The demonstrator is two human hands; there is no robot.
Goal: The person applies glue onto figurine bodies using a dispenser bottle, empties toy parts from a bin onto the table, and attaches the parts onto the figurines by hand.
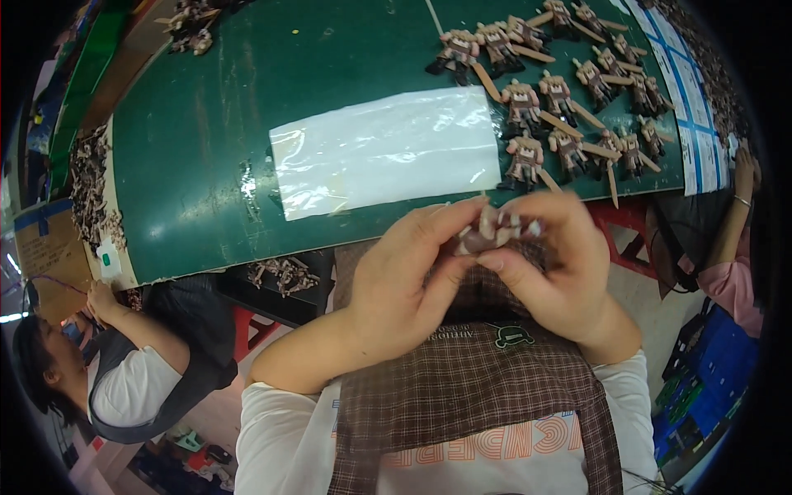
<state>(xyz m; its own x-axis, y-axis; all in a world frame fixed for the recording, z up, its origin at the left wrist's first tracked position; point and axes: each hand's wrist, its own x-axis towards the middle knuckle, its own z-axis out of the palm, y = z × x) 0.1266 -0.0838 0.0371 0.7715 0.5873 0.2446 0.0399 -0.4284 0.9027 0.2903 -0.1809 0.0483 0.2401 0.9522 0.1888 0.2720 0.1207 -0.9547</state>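
Brown piece (pixel 488 234) sits clamped in left fingers (pixel 447 282) and right fingers (pixel 510 271) near the table's (pixel 190 198) edge; open green lies leftward.

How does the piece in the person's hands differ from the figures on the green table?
The held piece is up between the left hand and right hand, while the table figures lie on the green table. The held piece is single and partly covered by fingers; the table figures are many and mostly in plain view. Both show brown and pale colours.
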